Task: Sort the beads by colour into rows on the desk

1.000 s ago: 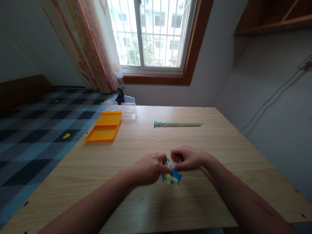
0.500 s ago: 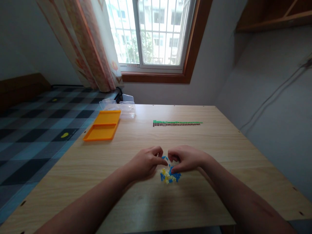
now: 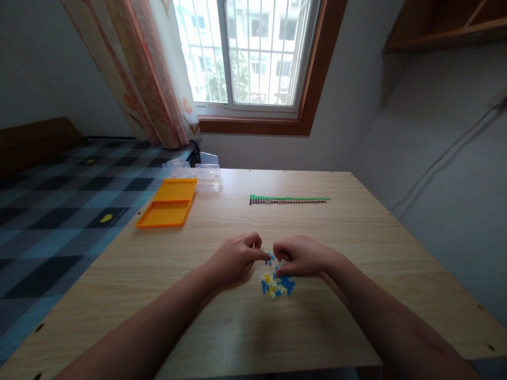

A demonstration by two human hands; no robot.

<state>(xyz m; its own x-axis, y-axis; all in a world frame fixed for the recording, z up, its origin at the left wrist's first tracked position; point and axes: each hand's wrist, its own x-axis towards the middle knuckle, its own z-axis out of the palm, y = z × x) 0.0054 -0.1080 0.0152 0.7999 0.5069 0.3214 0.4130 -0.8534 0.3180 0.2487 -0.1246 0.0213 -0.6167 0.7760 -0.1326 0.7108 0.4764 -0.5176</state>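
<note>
A loose pile of tiny blue, yellow and pale yellow plastic pieces (image 3: 273, 289) lies on the wooden table (image 3: 222, 338) in front of me. A few small blue pieces (image 3: 270, 258) sit just beyond it. My left hand (image 3: 237, 258) reaches in from the left, its index finger stretched out to these blue pieces and its other fingers bent. From the right, my right hand (image 3: 299, 256) arches over the far side of the pile. Its thumb is at the blue pieces and apart from the curled fingers, with nothing visible between them.
Rows of small green and dark brown pieces (image 3: 289, 200) lie farther back. An orange two-part tray (image 3: 166, 203) is at the left, with clear plastic containers (image 3: 208, 177) behind it. A bed with checked cover (image 3: 79, 211) adjoins the table's left side.
My left index finger has drawn slightly left and up, showing more small blue pieces. My right thumb has shifted a little left and up, off the blue heap.
</note>
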